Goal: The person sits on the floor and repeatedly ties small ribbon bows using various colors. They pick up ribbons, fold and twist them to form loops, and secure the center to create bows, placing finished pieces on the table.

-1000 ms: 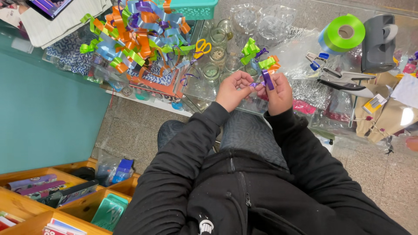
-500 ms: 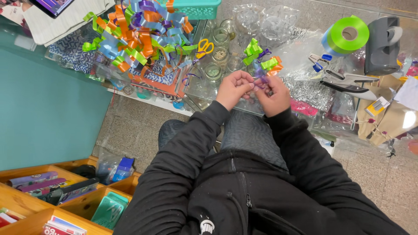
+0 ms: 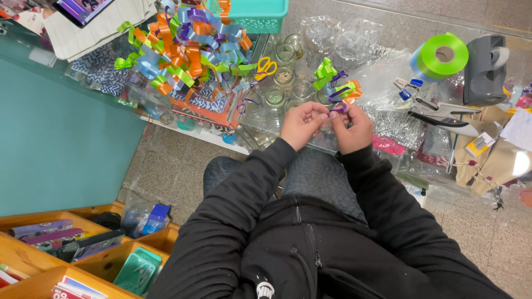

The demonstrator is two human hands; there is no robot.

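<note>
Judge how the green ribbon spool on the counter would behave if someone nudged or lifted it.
The green ribbon spool is round with a hollow core, so it would probably roll if stood on edge. It looks like wound thin ribbon, likely light. A loose end might unwind when lifted.

Green ribbon roll (image 3: pixel 441 56) beside grey dispenser (image 3: pixel 486 69).

Glossy ribbon, glass and wood

The heap of curled orange, green and blue plastic ribbons (image 3: pixel 188 50) shines; the small clear glass jars (image 3: pixel 285 72) gleam smooth; the orange wooden tray (image 3: pixel 33 260) looks matt; the black cloth jacket sleeves (image 3: pixel 233 221) are dull.
</note>
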